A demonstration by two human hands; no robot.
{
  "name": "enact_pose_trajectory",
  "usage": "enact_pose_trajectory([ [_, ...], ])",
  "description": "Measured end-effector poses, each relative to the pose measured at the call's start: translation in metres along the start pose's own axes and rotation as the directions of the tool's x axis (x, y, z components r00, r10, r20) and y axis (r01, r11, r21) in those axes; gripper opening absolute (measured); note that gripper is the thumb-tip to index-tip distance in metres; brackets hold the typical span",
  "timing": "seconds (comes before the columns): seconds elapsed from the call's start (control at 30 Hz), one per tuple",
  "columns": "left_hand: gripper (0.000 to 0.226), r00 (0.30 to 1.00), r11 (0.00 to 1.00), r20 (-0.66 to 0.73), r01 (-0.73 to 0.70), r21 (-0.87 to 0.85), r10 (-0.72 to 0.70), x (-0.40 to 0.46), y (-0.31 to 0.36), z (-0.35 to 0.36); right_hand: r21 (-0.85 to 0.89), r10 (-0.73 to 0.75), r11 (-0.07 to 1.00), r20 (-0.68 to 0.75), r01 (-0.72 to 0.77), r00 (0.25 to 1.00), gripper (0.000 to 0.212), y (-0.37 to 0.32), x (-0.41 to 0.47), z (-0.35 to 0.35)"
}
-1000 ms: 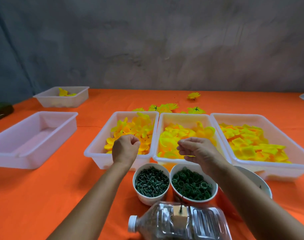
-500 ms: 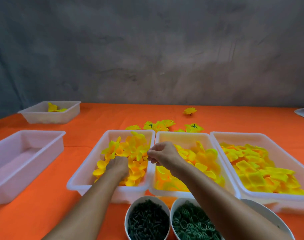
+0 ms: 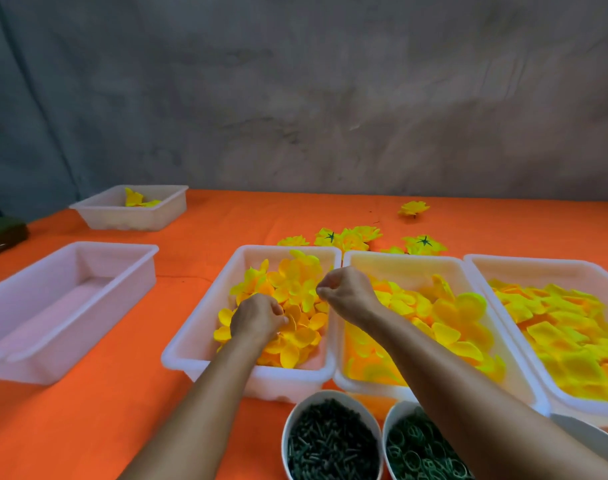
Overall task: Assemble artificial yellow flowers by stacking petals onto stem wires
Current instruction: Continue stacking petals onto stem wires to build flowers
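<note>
Far left, an empty-looking white tray (image 3: 70, 306) sits idle. Next along, the left hand (image 3: 257, 318) is down in the petal tray (image 3: 198, 327), fingers curled into the yellow petals (image 3: 295, 299), seemingly pinching one near its edge. These look like featherweight fabric pieces, soft and floppy and prone to cling together, so a fingertip pinch near the centre hole should peel off a single one. Just right, the right hand (image 3: 345, 292) hovers over the rim between two trays, fingertips pressed together as if on something thin; I cannot tell what, possibly a stem wire. Against half a second ago, the left hand has moved a little to the right among the petals, and the right hand has barely shifted.
</note>
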State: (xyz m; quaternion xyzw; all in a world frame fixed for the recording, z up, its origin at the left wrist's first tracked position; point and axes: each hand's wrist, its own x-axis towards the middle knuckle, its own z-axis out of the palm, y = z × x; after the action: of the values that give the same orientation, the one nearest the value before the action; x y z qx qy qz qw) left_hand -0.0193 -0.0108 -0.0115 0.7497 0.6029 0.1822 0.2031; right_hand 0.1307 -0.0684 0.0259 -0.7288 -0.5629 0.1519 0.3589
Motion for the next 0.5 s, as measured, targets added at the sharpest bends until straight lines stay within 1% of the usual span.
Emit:
enact_pose_trajectory([
  [0.07,0.024,1.0,1.0,0.021,0.005,0.008,-0.005,-0.001,0.0,0.001,0.023,0.011,1.0,-0.014,-0.011,1.0,0.015,0.001,0.003,0.0],
  [0.13,0.03,1.0,0.999,0.031,0.003,0.045,-0.004,-0.002,0.0,0.003,-0.002,0.039,0.999,-0.048,-0.039,0.998,0.017,0.004,0.007,-0.004],
  [0.2,0.039,1.0,0.997,0.019,-0.006,0.074,0.004,-0.004,0.003,0.006,-0.095,0.057,0.993,-0.072,-0.064,0.996,0.02,0.006,0.012,-0.008],
  [0.23,0.042,1.0,0.997,0.014,-0.008,0.073,0.007,-0.004,0.005,0.007,-0.164,0.049,0.985,-0.066,-0.059,0.997,0.021,0.005,0.014,-0.008],
  [0.27,0.042,1.0,0.997,0.012,-0.016,0.074,0.016,-0.004,0.007,0.009,-0.268,0.013,0.963,-0.041,-0.023,0.999,0.022,0.004,0.017,-0.007],
  [0.33,0.037,0.999,0.992,0.025,-0.044,0.121,0.041,-0.004,0.01,0.013,-0.478,-0.104,0.869,0.078,0.129,0.991,0.026,-0.001,0.021,0.001],
  [0.37,0.033,0.998,0.986,0.038,-0.053,0.157,0.047,-0.004,0.01,0.015,-0.522,-0.144,0.829,0.149,0.201,0.978,0.027,-0.004,0.023,0.008],
  [0.43,0.03,0.998,0.978,0.052,-0.053,0.2,0.044,-0.004,0.011,0.018,-0.592,-0.152,0.746,0.294,0.305,0.944,0.028,-0.006,0.03,0.023],
  [0.47,0.03,0.998,0.978,0.054,-0.047,0.203,0.037,-0.003,0.01,0.018,-0.653,-0.138,0.671,0.358,0.353,0.924,0.029,-0.007,0.032,0.03],
  [0.5,0.029,0.998,0.979,0.053,-0.035,0.198,0.025,-0.002,0.01,0.018,-0.711,-0.093,0.594,0.404,0.376,0.91,0.031,-0.008,0.036,0.036],
])
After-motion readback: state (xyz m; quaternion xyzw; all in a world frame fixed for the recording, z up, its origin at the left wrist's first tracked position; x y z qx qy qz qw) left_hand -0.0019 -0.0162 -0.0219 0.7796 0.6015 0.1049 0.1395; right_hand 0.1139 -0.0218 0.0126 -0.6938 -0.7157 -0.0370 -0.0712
